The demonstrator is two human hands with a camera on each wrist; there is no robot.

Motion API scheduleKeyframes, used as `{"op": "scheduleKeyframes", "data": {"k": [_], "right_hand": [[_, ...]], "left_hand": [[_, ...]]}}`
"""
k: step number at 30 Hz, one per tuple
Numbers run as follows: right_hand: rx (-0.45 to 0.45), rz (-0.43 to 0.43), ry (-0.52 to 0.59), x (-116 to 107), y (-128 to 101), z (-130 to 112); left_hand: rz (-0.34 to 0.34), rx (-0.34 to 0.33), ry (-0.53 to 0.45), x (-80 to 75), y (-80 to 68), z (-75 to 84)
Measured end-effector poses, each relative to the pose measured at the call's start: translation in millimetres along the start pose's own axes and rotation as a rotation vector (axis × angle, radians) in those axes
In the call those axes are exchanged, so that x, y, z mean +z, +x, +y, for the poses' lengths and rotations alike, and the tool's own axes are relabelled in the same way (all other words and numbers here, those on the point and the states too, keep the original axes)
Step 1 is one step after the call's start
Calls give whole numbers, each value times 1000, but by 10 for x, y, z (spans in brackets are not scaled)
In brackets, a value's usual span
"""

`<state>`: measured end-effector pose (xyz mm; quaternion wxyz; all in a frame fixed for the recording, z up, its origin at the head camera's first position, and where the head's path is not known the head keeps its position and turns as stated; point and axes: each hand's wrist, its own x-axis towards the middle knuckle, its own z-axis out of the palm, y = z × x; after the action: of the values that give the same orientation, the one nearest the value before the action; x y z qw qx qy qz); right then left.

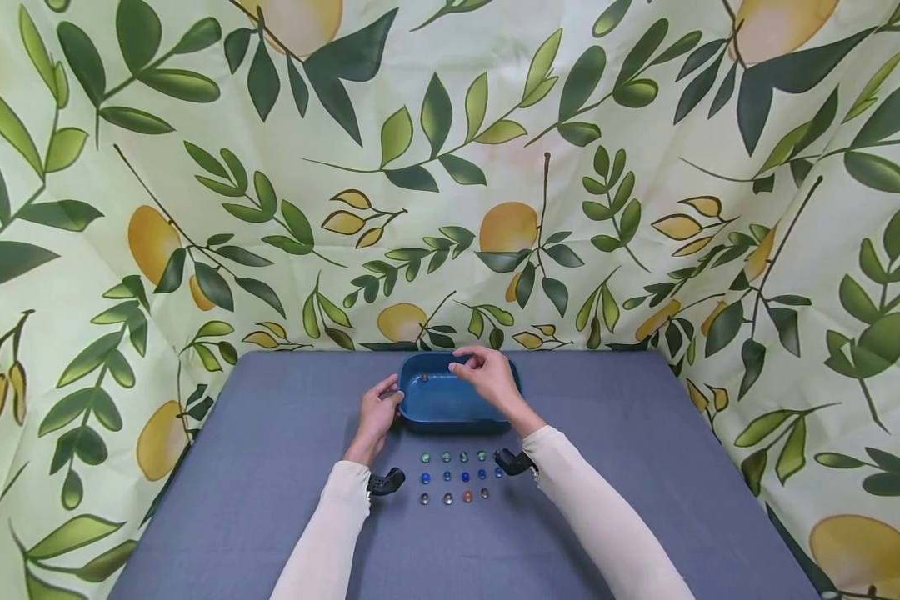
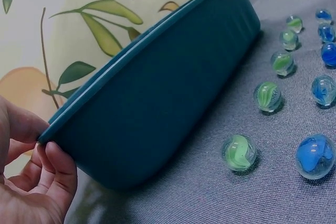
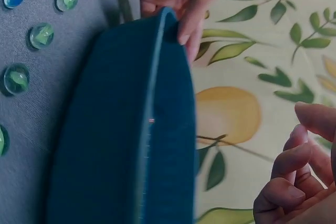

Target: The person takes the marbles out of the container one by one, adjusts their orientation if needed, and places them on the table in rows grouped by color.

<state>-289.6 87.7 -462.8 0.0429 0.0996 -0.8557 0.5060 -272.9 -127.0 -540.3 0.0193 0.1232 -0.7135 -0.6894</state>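
Observation:
A deep blue plastic bin [image 1: 450,427] stands at the back of the table. At its left end my left hand [image 1: 378,410] pinches the rim, thumb on one side and fingers on the other, as the left wrist view shows. Over the bin's right part hovers my right hand [image 1: 489,382], fingers loosely bent, with nothing visible between the fingertips. A small brownish marble [image 1: 424,377] lies inside the bin near the far left. In front of the bin, glass marbles sit in rows: green-swirled ones [image 2: 239,152], blue ones [image 2: 315,156], and a nearest row with an orange one [image 1: 467,497].
The table has a grey cloth [image 1: 285,467] over it. A fabric backdrop [image 1: 450,250] printed with lemons and leaves surrounds it at the back and sides. Black wrist cameras [image 1: 387,482] sit under both forearms, the right one close to the marble rows.

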Motion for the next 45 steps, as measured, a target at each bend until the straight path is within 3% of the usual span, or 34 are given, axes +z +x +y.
{"op": "scheduleKeyframes", "data": {"k": [17, 33, 45], "right_hand": [[171, -11, 71, 401, 335, 292], [218, -8, -56, 788, 435, 458], [248, -14, -177, 884, 465, 458]], "left_hand": [[7, -4, -6, 10, -13, 2], [3, 2, 2, -1, -7, 4], [-6, 14, 15, -7, -16, -13]]}}
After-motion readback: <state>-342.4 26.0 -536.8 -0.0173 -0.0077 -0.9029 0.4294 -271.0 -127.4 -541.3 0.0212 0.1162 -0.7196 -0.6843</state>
